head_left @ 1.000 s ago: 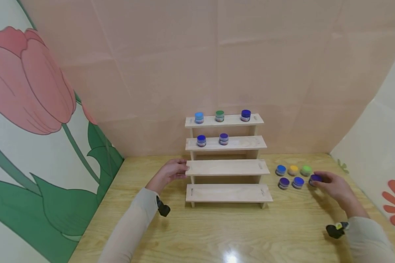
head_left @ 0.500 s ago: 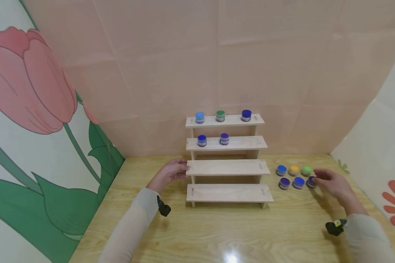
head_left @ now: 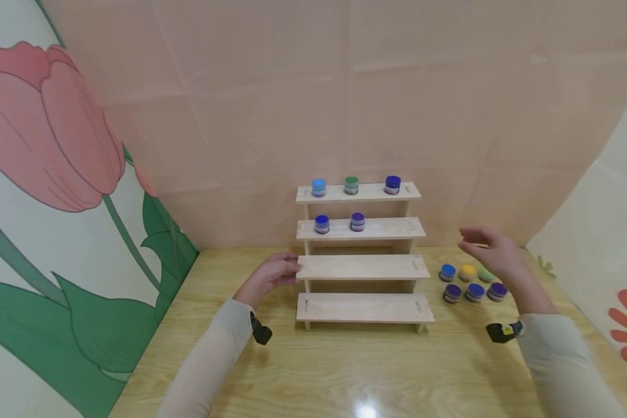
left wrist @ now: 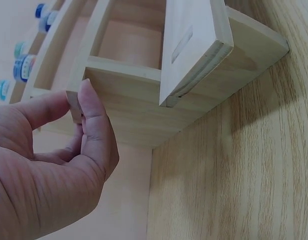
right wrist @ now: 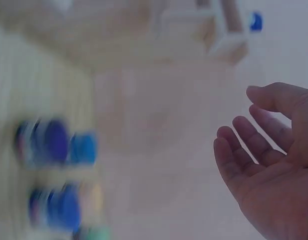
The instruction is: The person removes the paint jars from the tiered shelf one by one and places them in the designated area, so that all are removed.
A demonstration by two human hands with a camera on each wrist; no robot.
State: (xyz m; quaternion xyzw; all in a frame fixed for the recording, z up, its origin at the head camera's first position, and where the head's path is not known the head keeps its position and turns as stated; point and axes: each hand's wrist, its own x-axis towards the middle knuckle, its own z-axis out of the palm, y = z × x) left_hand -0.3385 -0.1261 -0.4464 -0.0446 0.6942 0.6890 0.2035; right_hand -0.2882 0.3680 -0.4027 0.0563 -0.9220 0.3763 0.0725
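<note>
My left hand pinches the left end of a board on a wooden tiered rack; the left wrist view shows thumb and forefinger on either side of the board end. My right hand is raised behind and above a group of small lidded jars, its fingers loosely bent and nothing in them. Closest to the front edge stand a dark purple jar, a blue jar and another purple jar. Behind them are a blue jar, a yellow jar and a partly hidden green jar.
On the rack's top tier are a light blue jar, a green jar and a dark blue jar. One tier down stand a blue jar and a purple jar. Painted walls border the wooden table.
My right hand nudged the right-hand purple jar leftward into line with its neighbours, let go of it, then rose away and to the left. My left hand stays on the rack.
</note>
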